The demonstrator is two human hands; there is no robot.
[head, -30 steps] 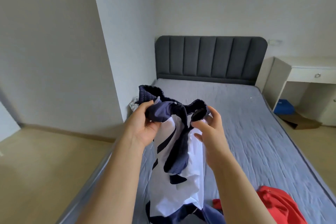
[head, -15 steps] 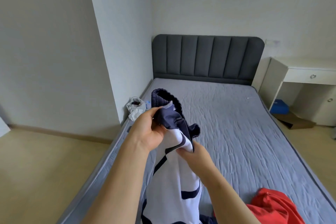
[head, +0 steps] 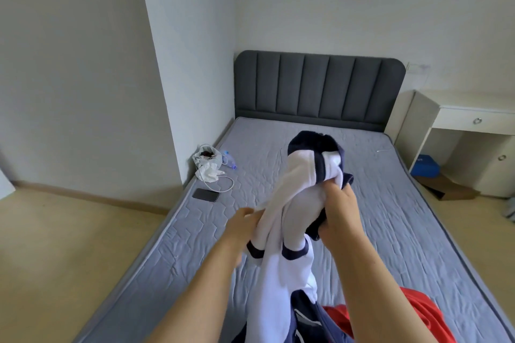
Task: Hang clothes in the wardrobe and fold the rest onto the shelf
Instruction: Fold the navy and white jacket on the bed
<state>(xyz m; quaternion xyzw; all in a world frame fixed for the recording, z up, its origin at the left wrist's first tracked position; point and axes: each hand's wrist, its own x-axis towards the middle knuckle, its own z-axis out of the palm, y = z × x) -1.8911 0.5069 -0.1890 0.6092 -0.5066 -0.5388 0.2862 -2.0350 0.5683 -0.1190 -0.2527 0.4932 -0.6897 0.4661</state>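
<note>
Floor of pale beige (head: pixel 69 245) fills the left of the room and runs up to a plain white wall pillar (head: pixel 189 64). Just past the pillar, on the left side of the grey quilted mattress (head: pixel 404 231), sits a small clutter. A crumpled white plastic bag (head: pixel 207 164) lies there with a clear plastic bottle with a blue cap (head: pixel 230 161) just beside it. A thin white cable (head: pixel 225 185) loops nearby, and a flat black phone (head: pixel 206 194) lies closer to the mattress edge. A dark grey padded headboard (head: pixel 320 86) stands against the far wall.

Over the middle of the bed the person holds up a white and navy garment (head: pixel 301 189). Its navy ribbed opening is at the top, and two navy-trimmed cuffs dangle below the hands. The rest hangs down between the forearms to the bottom of the view.

The left hand (head: pixel 245 220) is blurred and meets the white cloth low on its left side. Its fingers (head: pixel 252 211) slip behind a fold, so I cannot tell whether they pinch it. The right hand (head: pixel 338 214) is clenched around the bunched cloth, grasping white fabric and a navy fold together.

Beside the right forearm a crumpled red garment (head: pixel 423 315) lies on the near part of the mattress. Further right stands a white desk with a drawer (head: pixel 473 120). A blue box (head: pixel 425 166) is tucked under it, and a flat piece of brown cardboard (head: pixel 448 189) lies on the floor in front.
</note>
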